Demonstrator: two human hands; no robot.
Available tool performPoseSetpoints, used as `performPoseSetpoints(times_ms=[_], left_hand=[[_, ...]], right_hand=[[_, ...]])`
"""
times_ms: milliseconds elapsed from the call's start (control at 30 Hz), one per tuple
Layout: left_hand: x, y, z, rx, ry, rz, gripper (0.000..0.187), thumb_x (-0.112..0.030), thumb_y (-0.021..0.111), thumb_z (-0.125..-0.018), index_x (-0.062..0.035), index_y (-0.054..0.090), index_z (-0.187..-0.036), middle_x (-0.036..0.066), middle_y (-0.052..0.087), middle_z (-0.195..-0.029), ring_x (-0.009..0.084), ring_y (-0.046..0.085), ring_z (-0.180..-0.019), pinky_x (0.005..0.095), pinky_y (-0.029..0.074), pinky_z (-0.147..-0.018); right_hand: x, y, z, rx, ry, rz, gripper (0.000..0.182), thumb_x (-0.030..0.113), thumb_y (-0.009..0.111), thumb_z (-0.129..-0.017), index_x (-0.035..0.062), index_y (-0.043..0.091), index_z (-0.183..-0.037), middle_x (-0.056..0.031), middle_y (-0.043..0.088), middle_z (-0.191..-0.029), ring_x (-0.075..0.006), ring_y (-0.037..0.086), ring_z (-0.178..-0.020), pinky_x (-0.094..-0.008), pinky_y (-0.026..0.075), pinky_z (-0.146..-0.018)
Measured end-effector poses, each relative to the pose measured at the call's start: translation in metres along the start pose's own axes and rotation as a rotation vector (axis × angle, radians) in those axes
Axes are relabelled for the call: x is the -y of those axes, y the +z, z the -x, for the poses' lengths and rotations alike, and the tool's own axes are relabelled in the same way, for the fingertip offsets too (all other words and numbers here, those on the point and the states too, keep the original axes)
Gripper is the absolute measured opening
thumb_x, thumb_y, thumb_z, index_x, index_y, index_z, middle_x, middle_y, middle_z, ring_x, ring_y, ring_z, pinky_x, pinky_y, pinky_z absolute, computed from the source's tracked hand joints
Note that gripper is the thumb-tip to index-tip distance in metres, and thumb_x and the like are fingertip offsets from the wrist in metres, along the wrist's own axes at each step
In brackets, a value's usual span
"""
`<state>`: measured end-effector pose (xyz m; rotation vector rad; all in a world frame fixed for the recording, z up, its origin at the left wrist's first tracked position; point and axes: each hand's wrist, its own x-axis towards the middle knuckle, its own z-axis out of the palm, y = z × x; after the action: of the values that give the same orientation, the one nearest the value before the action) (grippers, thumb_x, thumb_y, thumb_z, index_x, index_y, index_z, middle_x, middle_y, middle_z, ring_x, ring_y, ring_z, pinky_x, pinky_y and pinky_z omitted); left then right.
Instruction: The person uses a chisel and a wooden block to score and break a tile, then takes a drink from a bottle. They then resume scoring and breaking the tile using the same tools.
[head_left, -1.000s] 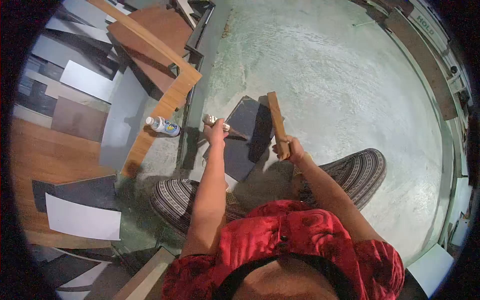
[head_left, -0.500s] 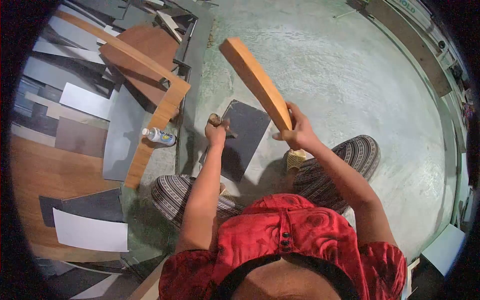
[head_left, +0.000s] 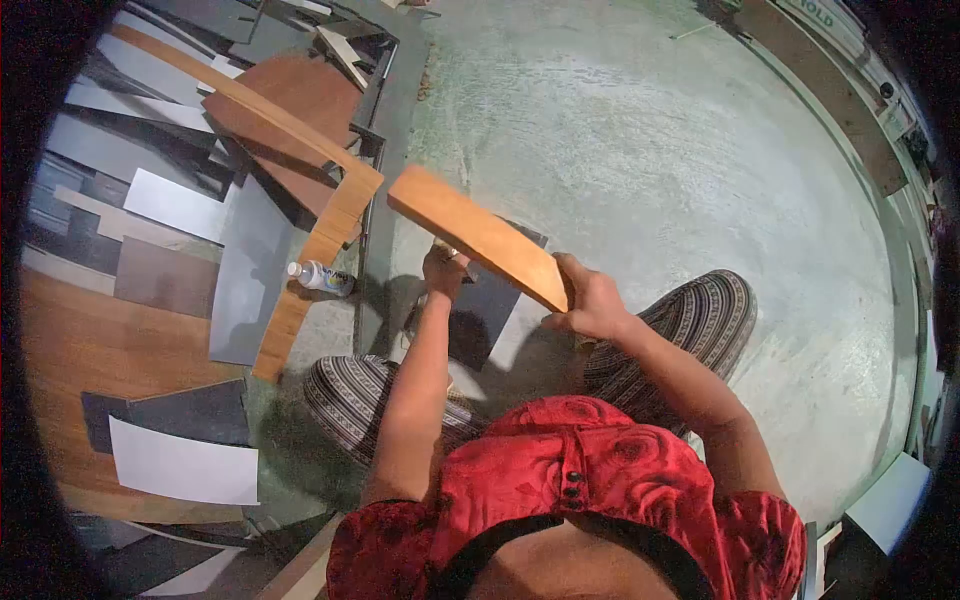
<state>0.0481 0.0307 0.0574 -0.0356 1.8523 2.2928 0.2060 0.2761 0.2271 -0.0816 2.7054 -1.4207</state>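
My right hand (head_left: 592,298) is closed round the near end of an orange-brown wooden block (head_left: 480,238), which slants up to the left in front of me. My left hand (head_left: 445,270) is closed on a small object whose shape is mostly hidden behind the block's lower edge. Beneath the block and my left hand, a dark square board (head_left: 488,318) lies on the floor, partly covered from view.
On the left, a plastic bottle (head_left: 322,278) lies on an L-shaped wooden strip (head_left: 318,245). Beyond it are many flat boards and a brown panel (head_left: 290,120). My knees in patterned trousers flank the dark board. A long beam (head_left: 830,90) runs along the right.
The wooden block has swung down to the left and now passes over the dark board and close to my left hand. My left hand has shifted slightly right.
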Motion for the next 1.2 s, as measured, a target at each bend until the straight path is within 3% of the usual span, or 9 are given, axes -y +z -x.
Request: performPoseSetpoints(times_ms=[100, 233, 433, 567, 633, 867, 933, 1033, 1200], left_hand=[[0.004, 0.004, -0.002, -0.014, -0.112, 0.64, 0.033, -0.009, 0.055, -0.082, 0.0044, 0.051, -0.112, 0.012, 0.057, -0.109, 0.0255, 0.054, -0.101, 0.0356, 0.043, -0.087], [-0.003, 0.003, 0.001, 0.064, 0.171, -0.39, 0.033, -0.012, 0.057, -0.08, 0.0034, 0.052, -0.108, 0.012, 0.058, -0.104, 0.0215, 0.054, -0.097, 0.0327, 0.044, -0.084], [-0.025, 0.015, 0.015, -0.038, -0.1, -0.337, 0.039, -0.022, 0.071, -0.069, -0.0014, 0.057, -0.099, 0.007, 0.061, -0.092, 0.0174, 0.057, -0.085, 0.0304, 0.045, -0.074], [0.009, -0.002, -0.004, -0.089, -0.145, 0.63, 0.039, -0.031, 0.067, -0.078, -0.0002, 0.059, -0.102, 0.01, 0.064, -0.089, 0.0213, 0.061, -0.087, 0.0329, 0.048, -0.074], [0.015, -0.011, -0.008, -0.003, 0.375, -0.831, 0.038, -0.032, 0.058, -0.085, 0.0027, 0.058, -0.101, 0.012, 0.064, -0.092, 0.0234, 0.061, -0.089, 0.0347, 0.048, -0.078], [0.009, -0.005, -0.006, 0.032, 0.384, -0.885, 0.031, -0.025, 0.05, -0.087, 0.0014, 0.059, -0.1, 0.014, 0.064, -0.093, 0.0256, 0.061, -0.088, 0.0328, 0.048, -0.08], [0.006, 0.006, 0.001, -0.264, -0.135, 0.361, 0.027, -0.022, 0.052, -0.086, -0.0007, 0.059, -0.101, 0.014, 0.064, -0.095, 0.0264, 0.061, -0.088, 0.0347, 0.048, -0.077], [0.084, -0.037, -0.047, -0.122, 0.308, -0.101, 0.022, -0.014, 0.056, -0.083, -0.0018, 0.058, -0.101, 0.009, 0.062, -0.09, 0.0249, 0.06, -0.083, 0.0357, 0.047, -0.071], [0.025, -0.008, -0.01, 0.137, -0.038, 0.385, 0.022, -0.006, 0.062, -0.073, -0.0029, 0.056, -0.094, 0.003, 0.056, -0.08, 0.0189, 0.055, -0.074, 0.0315, 0.045, -0.064]], right_hand=[[0.002, 0.0, -0.004, 0.145, 0.12, 0.262, 0.078, 0.022, 0.077, -0.052, 0.003, 0.044, -0.121, -0.0219, 0.06, -0.094, -0.0341, 0.061, -0.089, -0.0375, 0.047, -0.076], [-0.003, 0.005, -0.002, 0.049, 0.02, 0.172, 0.078, 0.023, 0.076, -0.053, 0.0034, 0.043, -0.12, -0.0226, 0.06, -0.092, -0.037, 0.06, -0.087, -0.0401, 0.047, -0.072], [-0.011, 0.013, -0.006, -0.007, -0.022, 0.124, 0.078, 0.022, 0.076, -0.052, 0.0044, 0.043, -0.121, -0.023, 0.06, -0.092, -0.0392, 0.058, -0.086, -0.0427, 0.047, -0.071], [-0.008, 0.009, -0.01, 0.187, 0.109, 0.304, 0.078, 0.022, 0.076, -0.051, 0.004, 0.043, -0.12, -0.0231, 0.06, -0.091, -0.0403, 0.058, -0.087, -0.0429, 0.046, -0.072], [-0.011, 0.011, -0.005, 0.087, 0.019, 0.281, 0.076, 0.021, 0.076, -0.051, 0.0041, 0.044, -0.118, -0.0227, 0.06, -0.089, -0.0401, 0.058, -0.086, -0.0434, 0.046, -0.07], [-0.016, 0.019, -0.008, 0.08, 0.029, 0.311, 0.077, 0.019, 0.074, -0.05, 0.0042, 0.045, -0.12, -0.0211, 0.061, -0.086, -0.0392, 0.059, -0.084, -0.0438, 0.046, -0.069], [-0.02, 0.019, -0.008, 0.096, 0.054, 0.315, 0.078, 0.02, 0.075, -0.05, 0.004, 0.044, -0.121, -0.0205, 0.061, -0.086, -0.0387, 0.059, -0.084, -0.0432, 0.046, -0.069], [-0.024, 0.017, -0.003, 0.055, 0.035, 0.253, 0.08, 0.022, 0.076, -0.05, 0.004, 0.044, -0.121, -0.0189, 0.061, -0.084, -0.0369, 0.06, -0.083, -0.0417, 0.047, -0.069], [-0.01, 0.005, -0.004, 0.012, 0.116, 0.1, 0.081, 0.024, 0.077, -0.05, 0.0044, 0.045, -0.122, -0.0169, 0.062, -0.085, -0.032, 0.062, -0.081, -0.0383, 0.047, -0.071]])
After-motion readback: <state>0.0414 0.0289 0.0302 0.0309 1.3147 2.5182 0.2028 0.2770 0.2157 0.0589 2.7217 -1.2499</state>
